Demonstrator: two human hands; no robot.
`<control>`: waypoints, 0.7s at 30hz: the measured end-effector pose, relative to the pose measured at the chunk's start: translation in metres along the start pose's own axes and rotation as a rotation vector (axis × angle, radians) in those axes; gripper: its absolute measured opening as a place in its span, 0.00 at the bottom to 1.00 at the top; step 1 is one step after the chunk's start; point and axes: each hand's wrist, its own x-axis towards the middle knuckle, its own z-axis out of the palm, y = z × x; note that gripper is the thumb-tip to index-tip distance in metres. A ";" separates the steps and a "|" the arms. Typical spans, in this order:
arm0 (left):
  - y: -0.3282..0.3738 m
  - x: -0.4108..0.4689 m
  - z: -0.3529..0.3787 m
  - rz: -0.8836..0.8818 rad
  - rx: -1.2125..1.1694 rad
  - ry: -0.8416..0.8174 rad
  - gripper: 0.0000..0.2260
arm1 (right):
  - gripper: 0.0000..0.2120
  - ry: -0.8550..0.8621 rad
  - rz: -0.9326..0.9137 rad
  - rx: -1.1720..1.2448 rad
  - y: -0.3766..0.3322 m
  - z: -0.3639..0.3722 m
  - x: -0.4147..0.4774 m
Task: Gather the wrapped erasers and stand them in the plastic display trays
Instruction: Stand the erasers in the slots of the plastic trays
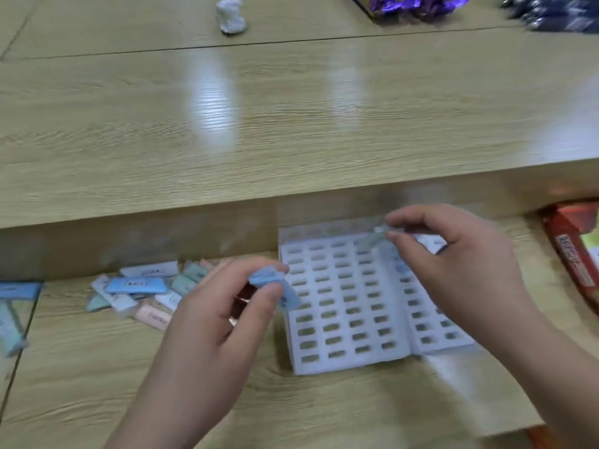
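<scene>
The left hand (pixel 223 306) pinches a blue eraser (pixel 275 283) at frame centre. The right hand (pixel 453 267) pinches a pale eraser (pixel 376 236) above the white tray (pixel 340 303); loose erasers (pixel 146 290) lie on the desk (pixel 97 367) at left.

Ahead of you: light wood-grain tabletop (pixel 291 108), glossy, upper level stepped above lower one. White crumpled lump (pixel 230 16) far back. Purple packet (pixel 408 3) at far edge, dark blurred pile (pixel 557 12) beside it, far right. Red box (pixel 570 251) at your right, lower level.

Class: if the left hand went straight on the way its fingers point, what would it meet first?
Probably the white tray, at its left edge, just beyond the blue eraser the left hand pinches; depth unclear.
</scene>
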 end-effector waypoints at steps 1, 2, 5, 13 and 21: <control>0.004 0.003 0.008 0.009 0.021 0.008 0.07 | 0.07 0.004 -0.024 -0.053 0.003 0.001 0.005; 0.008 0.006 0.015 0.020 0.043 0.012 0.06 | 0.08 0.005 -0.047 -0.102 0.007 0.002 0.010; 0.015 0.014 0.031 0.015 0.018 0.038 0.05 | 0.07 -0.019 -0.114 -0.209 0.019 0.007 0.021; 0.017 0.022 0.048 -0.062 -0.026 0.053 0.06 | 0.07 -0.012 -0.193 -0.210 0.033 0.010 0.025; 0.033 0.024 0.068 -0.085 -0.074 0.026 0.06 | 0.10 0.105 -0.172 0.090 0.038 -0.044 0.008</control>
